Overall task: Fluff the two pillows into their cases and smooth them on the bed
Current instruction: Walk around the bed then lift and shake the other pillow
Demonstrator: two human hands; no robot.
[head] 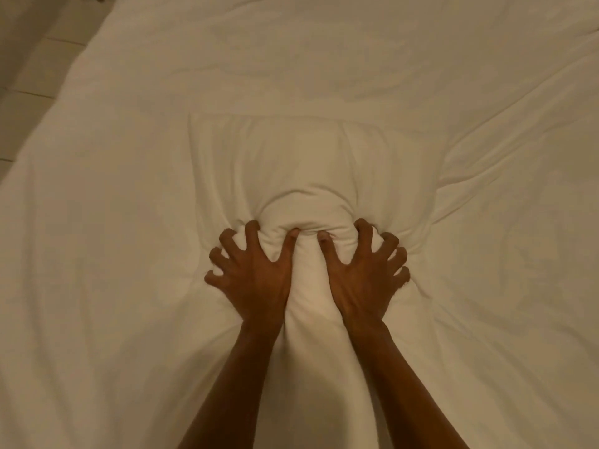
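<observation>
Pillow, white soft cotton-cased (311, 176), on white bed (97, 254): left hand (256, 273), right hand (359, 273) fingers clawed into it; filling may bunch unevenly.

A pillow (311, 176) lies on the bed (486, 76), near the middle, running from the person outward. The left hand (256, 273) and right hand (363, 273) sit side by side on its near part, fingers sunk in, a ridge between them. Floor (29, 59) lies left of the bed.
</observation>
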